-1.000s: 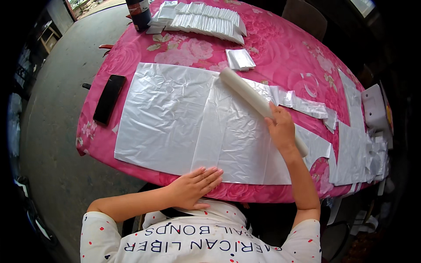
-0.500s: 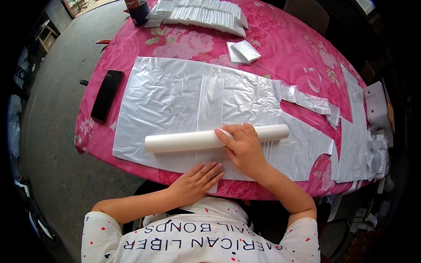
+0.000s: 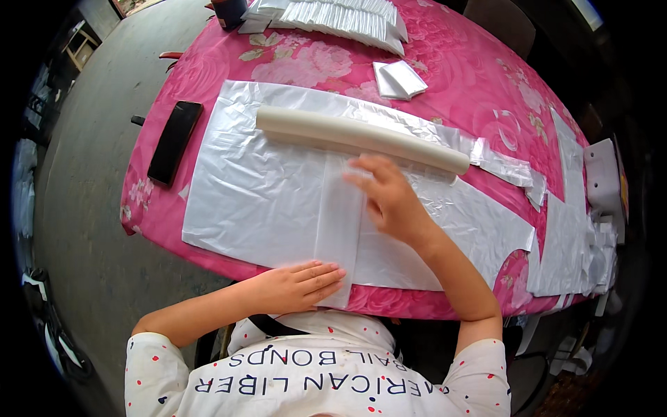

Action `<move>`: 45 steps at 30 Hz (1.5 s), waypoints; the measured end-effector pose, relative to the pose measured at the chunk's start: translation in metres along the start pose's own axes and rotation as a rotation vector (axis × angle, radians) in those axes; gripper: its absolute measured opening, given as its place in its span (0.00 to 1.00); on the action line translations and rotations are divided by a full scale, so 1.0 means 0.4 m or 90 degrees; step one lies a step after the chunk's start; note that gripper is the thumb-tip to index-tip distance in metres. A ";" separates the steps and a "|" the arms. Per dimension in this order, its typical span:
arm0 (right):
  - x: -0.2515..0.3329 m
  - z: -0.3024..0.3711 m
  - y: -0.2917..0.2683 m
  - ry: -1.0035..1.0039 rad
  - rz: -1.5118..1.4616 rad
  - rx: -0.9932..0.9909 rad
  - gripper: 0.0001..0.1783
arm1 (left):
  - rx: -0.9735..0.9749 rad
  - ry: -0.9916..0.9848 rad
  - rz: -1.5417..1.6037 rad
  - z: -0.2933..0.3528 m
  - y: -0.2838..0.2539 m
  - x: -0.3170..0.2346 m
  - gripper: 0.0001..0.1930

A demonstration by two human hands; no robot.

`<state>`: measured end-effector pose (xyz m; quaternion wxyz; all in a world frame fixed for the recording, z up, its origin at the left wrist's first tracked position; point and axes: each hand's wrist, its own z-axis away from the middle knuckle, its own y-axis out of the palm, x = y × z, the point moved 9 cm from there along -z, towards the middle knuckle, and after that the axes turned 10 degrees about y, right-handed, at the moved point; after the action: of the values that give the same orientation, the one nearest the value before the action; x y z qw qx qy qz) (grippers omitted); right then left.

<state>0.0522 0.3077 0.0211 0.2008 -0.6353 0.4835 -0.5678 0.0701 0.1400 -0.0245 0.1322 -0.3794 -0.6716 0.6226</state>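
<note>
wears a white shirt with small red dots, right up near the table edge. down low, lays the left hand flat across the near end of a narrow translucent strip, with fingers straight and pressed together, pointing right! now holds the right hand further in, above the same strip, with fingers loosely bent and a little apart, blurred at the tips; cannot tell whether touching anything below. under all that, has a wide, wrinkled silvery-white sheet spread over the pink flowered tablecloth, with the strip running across from near to far. off to the left, has a black phone just beside the sheet. over on the right, has pieces of white film near a white plastic object.

and just past the right fingertips, has the long off-white roll, aslant over the far part of the sheet, with its left end farther away! near its right end, has a crumpled shiny band. farther on, has two folded white packets, partly overlapping. farther still, has a long packed row of folded packets, beside a dark container, cut off at the top.
</note>
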 end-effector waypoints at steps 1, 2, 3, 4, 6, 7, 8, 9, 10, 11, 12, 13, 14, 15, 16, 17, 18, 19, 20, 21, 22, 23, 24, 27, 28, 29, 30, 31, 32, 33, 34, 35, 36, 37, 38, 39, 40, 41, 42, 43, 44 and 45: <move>0.015 0.041 0.040 -0.014 -0.041 0.077 0.25 | -0.004 0.016 -0.009 0.001 -0.003 -0.003 0.24; 0.031 0.081 0.076 -0.027 -0.082 0.152 0.26 | -0.007 0.035 -0.017 0.000 -0.007 -0.007 0.23; 0.048 0.106 0.082 -0.024 -0.082 0.152 0.26 | -0.010 0.053 -0.027 -0.001 -0.010 -0.010 0.23; 0.066 0.126 0.083 -0.021 -0.081 0.152 0.26 | -0.019 0.058 -0.018 0.002 -0.012 -0.010 0.23; 0.084 0.141 0.076 -0.009 -0.083 0.148 0.26 | -0.036 0.070 -0.001 0.004 -0.016 -0.008 0.22; 0.090 0.142 0.073 0.000 -0.086 0.146 0.25 | -0.090 0.071 0.042 0.007 -0.030 -0.005 0.23; 0.093 0.146 0.073 0.010 -0.087 0.142 0.24 | -0.144 0.073 0.085 0.011 -0.044 -0.001 0.24; 0.093 0.149 0.071 0.016 -0.080 0.118 0.24 | -0.197 0.075 0.128 0.013 -0.060 0.004 0.25; 0.093 0.152 0.072 0.023 -0.073 0.095 0.23 | -0.181 0.043 0.101 0.012 -0.061 0.015 0.27; 0.089 0.154 0.071 0.029 -0.064 0.071 0.23 | -0.165 0.012 0.073 0.006 -0.074 0.029 0.29; 0.086 0.157 0.074 0.023 -0.046 0.048 0.22 | -0.149 -0.019 0.046 0.002 -0.086 0.042 0.31; 0.081 0.162 0.079 0.016 -0.027 0.026 0.21 | -0.158 -0.108 0.054 -0.007 -0.093 0.074 0.36; 0.082 0.163 0.080 0.006 -0.010 0.005 0.20 | -0.149 -0.137 0.047 -0.006 -0.087 0.089 0.37; 0.083 0.161 0.073 0.009 -0.004 -0.007 0.19 | -0.139 -0.167 0.041 -0.002 -0.077 0.106 0.38; 0.085 0.158 0.064 0.013 0.003 -0.019 0.18 | -0.130 -0.196 0.035 0.001 -0.071 0.122 0.38; 0.084 0.157 0.057 0.017 0.009 -0.030 0.17 | -0.130 -0.193 0.022 -0.002 -0.077 0.124 0.38; 0.082 0.156 0.053 0.015 0.012 -0.036 0.17 | -0.152 -0.206 0.018 -0.002 -0.082 0.128 0.38; 0.079 0.154 0.049 0.012 0.015 -0.040 0.17 | -0.173 -0.219 0.015 -0.003 -0.086 0.133 0.37; 0.077 0.152 0.044 0.010 0.019 -0.046 0.17 | -0.195 -0.230 0.012 -0.003 -0.091 0.136 0.37; 0.067 0.145 0.041 0.043 -0.008 -0.035 0.17 | -0.225 -0.250 0.036 0.000 -0.098 0.145 0.35; 0.059 0.137 0.037 0.075 -0.035 -0.025 0.17 | -0.255 -0.269 0.060 0.004 -0.105 0.156 0.33; 0.048 0.132 0.034 0.109 -0.060 -0.015 0.18 | -0.285 -0.287 0.084 0.009 -0.112 0.168 0.30; 0.031 0.126 0.033 0.147 -0.095 -0.019 0.14 | -0.303 -0.311 0.125 0.014 -0.110 0.183 0.28; -0.026 0.099 0.037 0.353 -0.171 0.036 0.07 | -0.190 -0.523 0.442 0.025 -0.087 0.251 0.21; -0.053 0.101 0.048 0.416 -0.218 0.043 0.07 | -0.287 -0.505 0.382 0.026 -0.114 0.259 0.22; -0.077 0.105 0.062 0.477 -0.266 0.050 0.08 | -0.383 -0.484 0.317 0.035 -0.133 0.260 0.22; -0.097 0.110 0.074 0.537 -0.313 0.056 0.09 | -0.477 -0.460 0.251 0.048 -0.155 0.254 0.23; -0.099 0.105 0.074 0.549 -0.333 0.066 0.11 | -0.419 -0.415 0.171 0.028 -0.155 0.236 0.24; -0.102 0.103 0.077 0.556 -0.343 0.070 0.11 | -0.359 -0.372 0.096 0.009 -0.147 0.216 0.26; -0.106 0.101 0.081 0.563 -0.353 0.073 0.11 | -0.298 -0.327 0.022 -0.009 -0.135 0.193 0.28; -0.108 0.102 0.086 0.570 -0.364 0.076 0.11 | -0.240 -0.339 0.007 -0.022 -0.108 0.184 0.30; -0.109 0.104 0.085 0.578 -0.357 0.075 0.10 | -0.184 -0.350 -0.009 -0.039 -0.082 0.171 0.32; -0.110 0.107 0.086 0.586 -0.351 0.073 0.09 | -0.128 -0.361 -0.025 -0.049 -0.056 0.163 0.34; -0.109 0.111 0.086 0.594 -0.344 0.071 0.09 | -0.086 -0.367 -0.013 -0.049 -0.026 0.164 0.37; -0.101 0.111 0.079 0.577 -0.297 0.063 0.10 | -0.087 -0.371 -0.017 -0.047 -0.024 0.164 0.36; -0.088 0.111 0.072 0.560 -0.250 0.054 0.11 | -0.087 -0.375 -0.020 -0.046 -0.022 0.164 0.36; -0.079 0.113 0.066 0.542 -0.203 0.046 0.14 | -0.088 -0.379 -0.024 -0.044 -0.021 0.164 0.36; -0.064 0.110 0.045 0.483 -0.141 -0.002 0.16 | -0.100 -0.378 -0.024 -0.045 -0.026 0.165 0.36; -0.050 0.111 0.030 0.422 -0.079 -0.049 0.19 | -0.112 -0.378 -0.024 -0.044 -0.032 0.167 0.36; -0.034 0.111 0.015 0.359 -0.017 -0.095 0.23 | -0.124 -0.378 -0.023 -0.044 -0.037 0.170 0.36; -0.016 0.104 0.011 0.278 0.022 -0.101 0.24 | -0.149 -0.377 -0.025 -0.042 -0.045 0.176 0.35; -0.001 0.098 0.005 0.197 0.062 -0.106 0.25 | -0.174 -0.376 -0.027 -0.041 -0.052 0.184 0.34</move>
<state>0.0871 0.2956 0.0085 0.0979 -0.5308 0.5838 -0.6065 0.0238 0.2028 -0.0237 -0.1074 -0.1821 -0.7659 0.6072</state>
